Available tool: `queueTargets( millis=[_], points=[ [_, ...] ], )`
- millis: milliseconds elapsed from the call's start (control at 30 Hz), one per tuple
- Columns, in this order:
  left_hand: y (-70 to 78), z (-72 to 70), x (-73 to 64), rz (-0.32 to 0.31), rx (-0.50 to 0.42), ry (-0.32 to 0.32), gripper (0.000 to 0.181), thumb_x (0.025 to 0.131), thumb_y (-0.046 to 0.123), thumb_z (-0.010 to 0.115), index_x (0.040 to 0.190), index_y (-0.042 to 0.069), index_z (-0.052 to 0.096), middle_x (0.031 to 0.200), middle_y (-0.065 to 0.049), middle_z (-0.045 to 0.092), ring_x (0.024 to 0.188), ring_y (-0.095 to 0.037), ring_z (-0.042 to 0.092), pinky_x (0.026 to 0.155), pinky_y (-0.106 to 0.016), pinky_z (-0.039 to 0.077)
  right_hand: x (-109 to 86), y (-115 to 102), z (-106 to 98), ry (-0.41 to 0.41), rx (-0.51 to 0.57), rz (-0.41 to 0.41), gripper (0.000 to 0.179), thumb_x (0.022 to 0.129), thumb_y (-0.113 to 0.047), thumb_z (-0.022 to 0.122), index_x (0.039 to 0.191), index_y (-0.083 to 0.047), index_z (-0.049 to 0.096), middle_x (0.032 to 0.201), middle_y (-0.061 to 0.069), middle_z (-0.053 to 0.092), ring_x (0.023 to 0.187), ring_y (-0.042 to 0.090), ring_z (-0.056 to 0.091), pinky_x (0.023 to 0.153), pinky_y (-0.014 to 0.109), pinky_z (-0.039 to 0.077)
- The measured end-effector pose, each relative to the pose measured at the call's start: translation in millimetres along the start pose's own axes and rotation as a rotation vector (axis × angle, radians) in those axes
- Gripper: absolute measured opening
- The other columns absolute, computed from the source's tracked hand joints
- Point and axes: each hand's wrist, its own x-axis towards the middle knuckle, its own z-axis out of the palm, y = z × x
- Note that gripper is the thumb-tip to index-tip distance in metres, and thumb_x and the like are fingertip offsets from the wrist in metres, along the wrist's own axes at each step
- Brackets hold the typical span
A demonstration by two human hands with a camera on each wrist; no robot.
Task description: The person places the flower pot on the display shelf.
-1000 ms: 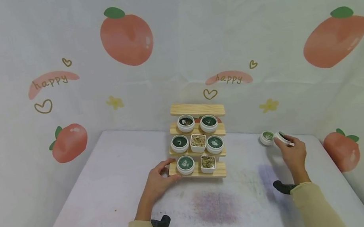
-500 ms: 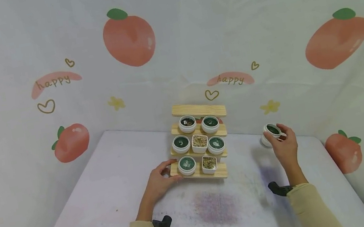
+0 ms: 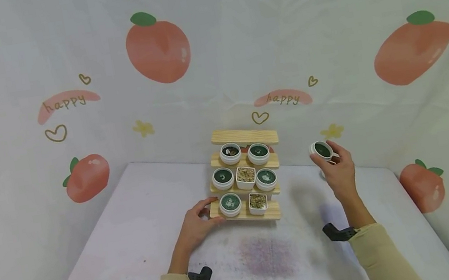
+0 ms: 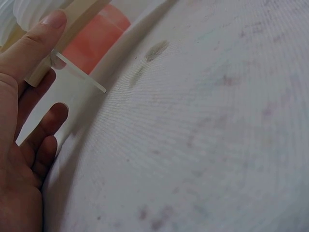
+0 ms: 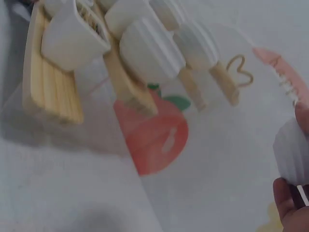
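A stepped wooden display rack stands on the table, bearing small white round pots with dark green or dark contents and square white pots with speckled, grainy contents. My left hand grips the left end of its lowest board, thumb on top in the left wrist view. Raised off the table to the right of the rack, a round white pot with dark green contents is pinched between thumb and fingers of my right hand. In the right wrist view that pot shows its ribbed white side.
Another white pot is on the table at the back right, mostly hidden behind my right hand. A white cloth wall printed with fruit rises behind the table. The rack's top board is bare.
My right hand has lifted the round pot and carried it left toward the rack, now covering most of the pot left behind. My left hand has stayed on the rack.
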Motion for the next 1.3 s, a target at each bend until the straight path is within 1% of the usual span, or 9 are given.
queueTargets(
  millis=[100,267,400,633,767,900,1033,1200,1300],
  points=[
    [0.6,-0.5,-0.6,-0.001,-0.005,0.005,0.063,0.072,0.036,0.093,0.129,0.034,0.067,0.098,-0.001,0.069,0.091,-0.017,0.059,0.079,-0.03,0.045,-0.3,-13.6,7.4,-0.03,0.022,-0.009,0.065,0.088,-0.011,0.08,0.147,-0.01,0.053,0.136,-0.001,0.044,0.098,0.0,0.056,0.076,0.006,0.048],
    [-0.4,-0.2,0.1,0.001,0.025,0.002,0.064,0.072,0.04,0.093,0.13,0.035,0.066,0.106,0.002,0.07,0.096,-0.015,0.06,0.083,-0.032,0.045,-0.5,-34.5,19.2,-0.117,-0.017,-0.053,0.067,0.089,-0.014,0.08,0.149,-0.014,0.051,0.146,0.009,0.042,0.105,0.002,0.054,0.081,0.005,0.047],
    [-0.3,-0.1,0.3,0.011,0.033,0.002,0.065,0.072,0.041,0.093,0.131,0.036,0.066,0.107,0.003,0.071,0.097,-0.016,0.061,0.084,-0.032,0.046,0.5,-46.4,30.7,-0.175,-0.047,-0.093,0.068,0.089,-0.018,0.08,0.15,-0.017,0.05,0.147,0.014,0.043,0.104,0.005,0.053,0.081,0.006,0.047],
    [-0.5,0.1,-0.2,0.003,0.038,-0.001,0.064,0.073,0.041,0.092,0.131,0.037,0.065,0.103,0.001,0.071,0.096,-0.015,0.06,0.081,-0.031,0.046,2.4,-62.0,57.1,-0.245,-0.018,-0.147,0.071,0.09,-0.016,0.078,0.152,-0.01,0.045,0.141,0.016,0.046,0.101,0.007,0.054,0.084,0.009,0.047],
    [-1.5,0.8,-0.5,0.0,0.04,-0.003,0.064,0.073,0.041,0.092,0.131,0.036,0.065,0.101,0.001,0.071,0.094,-0.015,0.06,0.08,-0.03,0.045,5.5,-69.2,72.7,-0.276,0.027,-0.136,0.071,0.09,-0.018,0.079,0.149,-0.004,0.043,0.136,0.013,0.05,0.103,0.011,0.053,0.085,0.012,0.047],
    [-1.7,0.5,-0.7,-0.001,0.043,-0.001,0.065,0.073,0.041,0.092,0.131,0.036,0.065,0.101,0.001,0.071,0.094,-0.015,0.06,0.079,-0.03,0.045,10.1,-74.9,86.9,-0.309,0.038,-0.113,0.065,0.09,-0.022,0.078,0.145,-0.005,0.047,0.135,0.011,0.054,0.106,0.012,0.054,0.086,0.014,0.047],
    [-1.9,0.1,-0.6,-0.001,0.052,-0.001,0.065,0.073,0.042,0.092,0.132,0.036,0.066,0.103,0.0,0.071,0.095,-0.015,0.059,0.08,-0.031,0.046,15.7,-80.4,100.2,-0.346,0.012,-0.116,0.064,0.091,-0.025,0.078,0.146,-0.008,0.049,0.136,0.015,0.055,0.11,0.018,0.056,0.091,0.02,0.047],
    [-3.4,-1.1,0.1,-0.001,0.062,0.015,0.064,0.072,0.043,0.092,0.131,0.036,0.066,0.114,0.002,0.07,0.101,-0.016,0.059,0.086,-0.033,0.045,23.2,-88.6,120.6,-0.398,-0.003,-0.132,0.065,0.09,-0.027,0.079,0.147,-0.01,0.05,0.134,0.018,0.055,0.113,0.028,0.058,0.096,0.033,0.049],
    [-3.9,-0.6,1.2,0.005,0.059,0.008,0.064,0.072,0.043,0.092,0.131,0.036,0.066,0.116,0.003,0.07,0.101,-0.016,0.059,0.086,-0.032,0.046,25.4,-94.3,130.9,-0.416,-0.033,-0.119,0.064,0.091,-0.028,0.078,0.147,-0.011,0.051,0.135,0.016,0.055,0.115,0.03,0.059,0.095,0.038,0.05]
  ],
)
